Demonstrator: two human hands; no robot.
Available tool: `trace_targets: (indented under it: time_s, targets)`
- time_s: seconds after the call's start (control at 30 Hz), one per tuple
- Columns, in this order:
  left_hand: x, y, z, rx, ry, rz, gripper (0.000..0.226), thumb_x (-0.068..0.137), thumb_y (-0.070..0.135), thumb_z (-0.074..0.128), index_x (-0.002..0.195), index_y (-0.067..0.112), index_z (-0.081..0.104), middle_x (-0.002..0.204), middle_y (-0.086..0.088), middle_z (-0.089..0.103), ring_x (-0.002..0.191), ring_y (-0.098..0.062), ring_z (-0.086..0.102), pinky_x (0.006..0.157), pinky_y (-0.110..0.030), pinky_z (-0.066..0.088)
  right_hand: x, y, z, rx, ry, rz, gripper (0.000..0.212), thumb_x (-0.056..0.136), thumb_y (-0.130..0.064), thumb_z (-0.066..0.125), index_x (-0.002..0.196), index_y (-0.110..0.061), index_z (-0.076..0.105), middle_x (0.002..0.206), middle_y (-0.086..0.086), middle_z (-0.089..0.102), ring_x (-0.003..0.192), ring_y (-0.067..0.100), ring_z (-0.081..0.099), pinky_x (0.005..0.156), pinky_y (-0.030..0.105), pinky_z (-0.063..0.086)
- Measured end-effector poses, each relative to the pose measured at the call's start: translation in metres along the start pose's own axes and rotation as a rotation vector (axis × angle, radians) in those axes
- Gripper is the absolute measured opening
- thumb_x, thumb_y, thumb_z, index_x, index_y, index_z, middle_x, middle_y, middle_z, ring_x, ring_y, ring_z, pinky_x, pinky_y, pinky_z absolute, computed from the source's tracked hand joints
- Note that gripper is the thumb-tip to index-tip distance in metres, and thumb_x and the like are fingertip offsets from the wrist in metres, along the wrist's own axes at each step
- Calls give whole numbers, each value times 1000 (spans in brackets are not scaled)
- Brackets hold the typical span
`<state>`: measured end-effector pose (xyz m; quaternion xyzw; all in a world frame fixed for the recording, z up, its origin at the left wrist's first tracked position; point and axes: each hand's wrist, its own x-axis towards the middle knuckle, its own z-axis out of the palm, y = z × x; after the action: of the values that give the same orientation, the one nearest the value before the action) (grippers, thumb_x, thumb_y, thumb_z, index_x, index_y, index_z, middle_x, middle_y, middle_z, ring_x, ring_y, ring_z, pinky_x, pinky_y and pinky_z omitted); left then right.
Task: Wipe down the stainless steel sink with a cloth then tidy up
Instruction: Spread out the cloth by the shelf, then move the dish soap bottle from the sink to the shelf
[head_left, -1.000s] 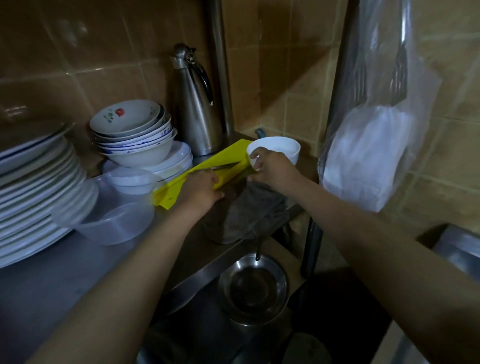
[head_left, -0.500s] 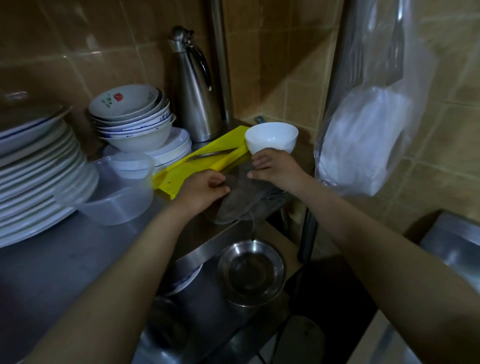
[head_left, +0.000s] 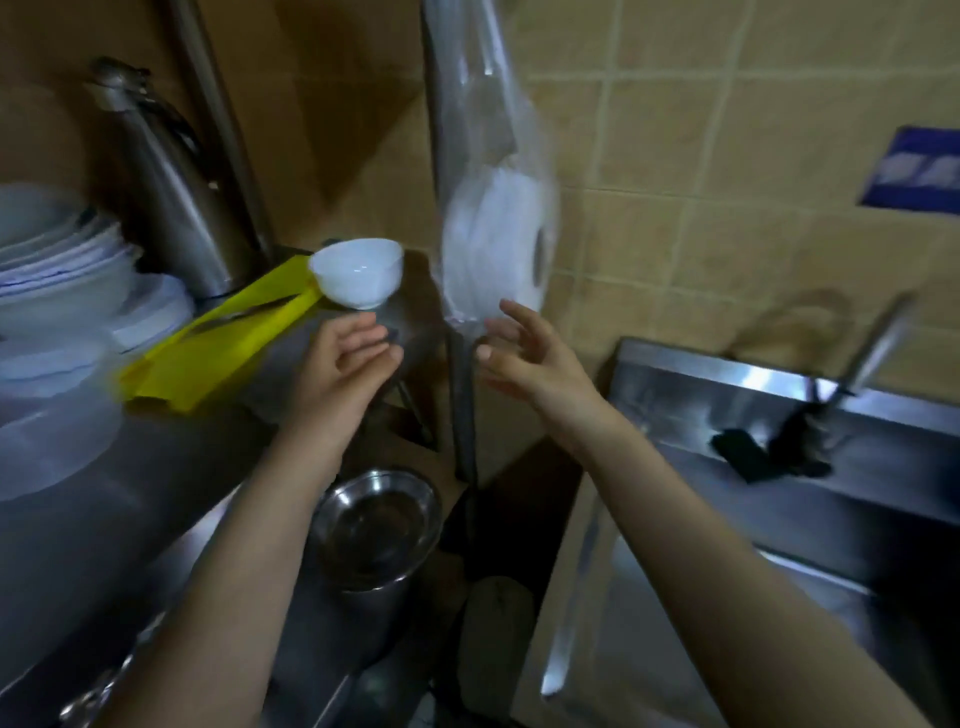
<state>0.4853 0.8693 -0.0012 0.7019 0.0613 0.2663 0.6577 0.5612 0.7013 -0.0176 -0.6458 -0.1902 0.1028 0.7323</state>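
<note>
1. Change: half a second ago both hands pressed the cloth at the shelf corner. Both are now lifted clear, and the view has swung right to the sink (head_left: 701, 364).
2. Left hand (head_left: 345, 358): fingers (head_left: 374, 332) loosely curved, apart, empty.
3. Right hand (head_left: 524, 353): fingers (head_left: 519, 317) spread, empty.
4. Judgement: cloth put away; tidy-up near its end.
5. Cloth (head_left: 415, 317): probably the blurred grey patch just beyond the left fingertips, untouched. The sink is well right of both hands.

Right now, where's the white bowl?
Head view, upper centre-left: the white bowl sits at the far end of the yellow board, between the steel flask and the hanging plastic bag.
</note>
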Motion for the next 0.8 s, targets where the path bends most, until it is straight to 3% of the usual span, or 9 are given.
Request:
trace_targets:
  time_s: [0.1,0.2,0.3,0.4,0.57,0.7,0.8]
  targets:
    - [-22,-4,33,-133,-151,-73,33,86,-1,56,113,15,47,107,2,58,93,-3,58,87,-24,47,-48,-4,-28,-19,143,26,64,83,-12,66,140,-19,36,129,-1,50,108,7,57,91,34,49]
    - [-42,-6,69,-199,-314,-115,36,85,-6,54,115,13,46,106,0,56,92,-4,57,89,-27,46,-93,-4,-57,-45,295,39,62,84,-12,65,138,-22,37,130,-3,52,105,4,58,89,35,49]
    - [-64,-6,101,-252,-437,-167,37,85,-4,55,116,13,46,107,1,56,96,-5,56,92,-28,45,-129,-6,-86,-73,441,56,58,83,-13,67,135,-21,42,131,-1,52,110,11,57,93,39,48]
    - [-80,-7,129,-273,-515,-208,37,85,-2,56,116,14,46,108,1,56,95,-5,56,92,-29,45,-156,-12,-111,-65,561,42,51,84,-12,65,128,-27,43,128,-2,52,101,5,58,93,39,47]
    - [-104,-10,178,-271,-641,-238,33,86,3,58,110,24,49,110,3,55,98,-5,55,81,-23,47,-197,-10,-154,-79,663,79,56,85,-21,65,135,-27,42,134,-3,50,115,14,54,98,45,45]
    - [-125,-9,221,-240,-715,-280,33,87,5,59,111,24,48,111,5,54,98,-4,55,84,-28,48,-222,-8,-193,-72,736,86,49,84,-22,66,126,-34,45,132,-4,50,114,14,53,100,48,43]
    - [-141,-9,256,-225,-746,-298,35,87,6,59,115,23,47,113,6,54,99,-3,54,86,-30,48,-239,-6,-229,-95,749,102,56,84,-25,66,134,-31,41,134,-3,48,117,16,51,99,44,43]
